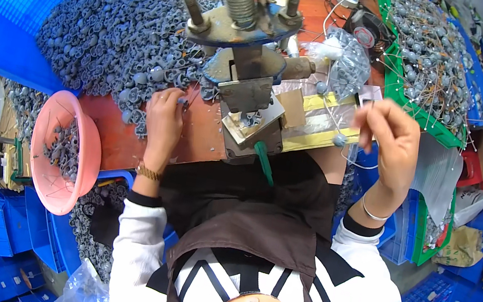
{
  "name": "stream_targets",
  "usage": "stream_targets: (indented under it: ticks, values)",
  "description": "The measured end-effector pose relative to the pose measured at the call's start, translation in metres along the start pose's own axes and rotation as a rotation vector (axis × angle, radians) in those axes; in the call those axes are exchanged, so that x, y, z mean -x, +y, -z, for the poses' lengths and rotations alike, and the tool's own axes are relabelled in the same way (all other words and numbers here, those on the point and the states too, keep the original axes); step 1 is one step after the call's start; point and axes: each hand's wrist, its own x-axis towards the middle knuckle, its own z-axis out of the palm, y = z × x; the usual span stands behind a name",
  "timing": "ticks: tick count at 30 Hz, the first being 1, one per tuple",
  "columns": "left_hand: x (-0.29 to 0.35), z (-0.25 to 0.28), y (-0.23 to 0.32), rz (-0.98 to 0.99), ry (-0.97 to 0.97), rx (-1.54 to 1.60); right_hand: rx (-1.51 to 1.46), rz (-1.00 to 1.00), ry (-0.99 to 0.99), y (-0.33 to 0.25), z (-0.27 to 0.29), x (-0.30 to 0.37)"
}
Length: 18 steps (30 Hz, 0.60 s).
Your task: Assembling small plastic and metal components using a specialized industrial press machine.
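Note:
At the edge of the heap of grey plastic parts (128,25), my left hand (164,123) is closed, with a small grey plastic part (183,102) at its fingertips. My right hand (393,140) is raised on the right, its thumb and fingers drawn together and slightly blurred; whatever they hold cannot be made out. Beside it a grey ball (339,139) on a thin white wire rests at the edge of the bench. Between my hands stands a metal press (244,91). Under its head a small grey part (251,118) sits on the fixture.
A green-handled tool (264,162) juts from the press base toward me. On the left is a pink basin (89,152) with wired parts. At right a green tray (412,111) holds many wired grey balls. A clear bag (351,64) of grey balls lies behind the press.

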Motion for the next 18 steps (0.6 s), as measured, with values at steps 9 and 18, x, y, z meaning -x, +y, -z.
stream_targets:
  ticks: [9, 18]
  values:
    - [0.012, -0.003, -0.01, 0.345, 0.026, 0.4, -0.001, -0.102, -0.496, 0.044, -0.056, 0.02]
    - [0.031, 0.009, 0.06, 0.658, -0.097, 1.549, 0.142, 0.196, -0.125, 0.079, -0.127, 0.018]
